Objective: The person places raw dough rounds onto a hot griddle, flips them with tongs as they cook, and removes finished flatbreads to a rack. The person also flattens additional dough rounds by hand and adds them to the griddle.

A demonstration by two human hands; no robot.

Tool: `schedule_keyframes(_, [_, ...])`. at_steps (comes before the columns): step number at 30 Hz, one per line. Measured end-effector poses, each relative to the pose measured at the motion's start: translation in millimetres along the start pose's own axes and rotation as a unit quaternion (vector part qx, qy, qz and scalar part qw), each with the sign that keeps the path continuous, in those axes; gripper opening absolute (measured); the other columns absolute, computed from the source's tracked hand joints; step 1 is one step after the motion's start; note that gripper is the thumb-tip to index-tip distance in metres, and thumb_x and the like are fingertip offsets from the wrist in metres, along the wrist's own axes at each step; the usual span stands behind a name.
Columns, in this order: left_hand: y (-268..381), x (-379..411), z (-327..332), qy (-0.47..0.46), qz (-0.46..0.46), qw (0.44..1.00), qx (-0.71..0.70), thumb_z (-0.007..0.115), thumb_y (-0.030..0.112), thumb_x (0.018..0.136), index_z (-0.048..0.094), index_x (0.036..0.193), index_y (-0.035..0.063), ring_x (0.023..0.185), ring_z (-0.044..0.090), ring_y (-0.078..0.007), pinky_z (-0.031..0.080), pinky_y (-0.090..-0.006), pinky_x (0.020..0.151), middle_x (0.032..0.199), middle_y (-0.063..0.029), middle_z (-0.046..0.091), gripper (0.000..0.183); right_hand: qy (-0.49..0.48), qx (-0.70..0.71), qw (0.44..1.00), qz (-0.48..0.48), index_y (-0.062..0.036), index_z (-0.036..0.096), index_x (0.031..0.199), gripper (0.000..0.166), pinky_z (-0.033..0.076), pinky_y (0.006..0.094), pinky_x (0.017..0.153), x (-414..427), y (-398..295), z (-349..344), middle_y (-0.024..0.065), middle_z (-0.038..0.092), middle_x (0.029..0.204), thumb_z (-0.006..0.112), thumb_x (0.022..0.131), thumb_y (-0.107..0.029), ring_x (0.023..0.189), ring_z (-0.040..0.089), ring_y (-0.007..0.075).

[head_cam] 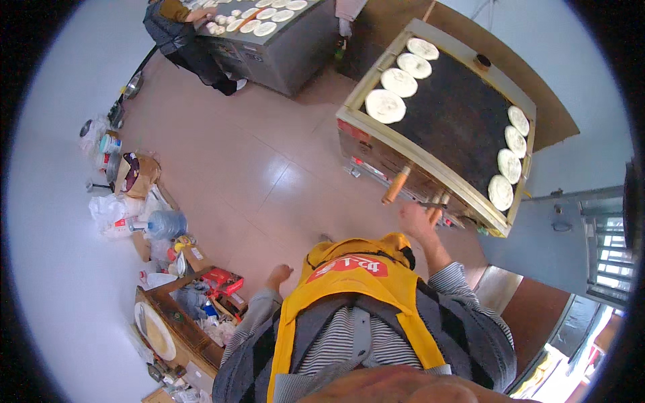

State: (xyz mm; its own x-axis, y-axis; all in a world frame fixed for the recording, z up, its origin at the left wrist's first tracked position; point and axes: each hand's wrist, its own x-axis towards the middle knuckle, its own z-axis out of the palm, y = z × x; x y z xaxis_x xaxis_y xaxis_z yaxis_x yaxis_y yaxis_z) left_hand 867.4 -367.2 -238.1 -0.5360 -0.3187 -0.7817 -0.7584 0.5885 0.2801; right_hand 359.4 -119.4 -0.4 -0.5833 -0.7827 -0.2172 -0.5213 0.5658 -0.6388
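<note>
My right hand is beside the wooden handles at the front of a large flat griddle. A thin dark piece shows at its fingers; whether I grip it is unclear. Another wooden handle sticks out farther left. Flat rounds of dough lie in a row along the griddle's left side, and more rounds line its right side. Low beside my yellow apron hangs my left hand, over the floor and touching nothing visible; its fingers are too small to read.
A co-worker stands at a metal worktable bearing dough rounds, dough balls and a rolling pin. Along the left wall are a large water bottle, bags, tubs and a wooden cabinet with clutter. Tiled floor lies between.
</note>
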Motion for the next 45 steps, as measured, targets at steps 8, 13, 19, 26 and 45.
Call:
schedule_keyframes(8, [29.0,89.4,-228.5,0.193,0.047,0.959,-0.202,0.061,0.039,0.092,0.065,0.119,0.0011,0.104,0.066,-0.0383,0.052,-0.0458,0.091,0.113,-0.0217,0.069,0.047,-0.12,-0.058,0.969,-0.208,-0.0004,0.063,0.106,0.028,0.052,0.049,0.08,105.2,-128.1,63.3,0.0225,0.067,0.098,0.059,0.085,-0.018,0.09,0.063,0.042])
schedule_keyframes(13, [-28.2,111.5,-269.6,0.184,-0.005,0.952,-0.244,0.062,0.03,0.093,0.064,0.12,0.0033,0.109,0.064,-0.0385,0.052,-0.0436,0.093,0.115,-0.0198,0.068,0.038,-0.16,-0.161,0.956,-0.188,-0.0001,0.063,0.101,0.023,0.051,0.0505,0.083,193.5,-149.8,65.6,0.0235,0.066,0.096,0.056,0.086,-0.017,0.094,0.063,0.0419])
schedule_keyframes(19, [-74.1,38.1,-277.8,-0.042,0.007,0.994,0.105,0.053,0.022,0.091,0.066,0.112,0.0068,0.113,0.06,-0.0357,0.049,-0.0465,0.096,0.12,-0.0186,0.065,0.029,-0.265,-0.13,0.941,-0.164,0.0,0.064,0.102,0.026,0.052,0.0496,0.087,333.0,-223.7,63.3,0.0244,0.065,0.104,0.058,0.086,-0.019,0.101,0.062,0.0419])
schedule_keyframes(26, [-145.3,49.9,-300.0,-0.008,-0.104,0.975,-0.197,0.056,0.025,0.089,0.067,0.108,0.004,0.108,0.063,-0.036,0.05,-0.0478,0.092,0.113,-0.0204,0.067,0.03,-0.239,-0.12,0.932,-0.244,0.0005,0.064,0.107,0.028,0.053,0.0475,0.087,461.3,-302.2,52.8,0.0232,0.065,0.108,0.06,0.086,-0.018,0.103,0.063,0.0392])
schedule_keyframes(45, [5.5,490.8,-871.2,0.143,0.123,0.968,-0.163,0.06,0.035,0.095,0.06,0.128,0.001,0.106,0.067,-0.0273,0.051,-0.0373,0.092,0.113,-0.0187,0.07,0.047,-0.064,-0.063,0.996,0.026,-0.0021,0.064,0.109,0.027,0.052,0.0496,0.088,674.0,-257.8,-51.6,0.0234,0.065,0.107,0.055,0.089,-0.018,0.103,0.062,0.0402])
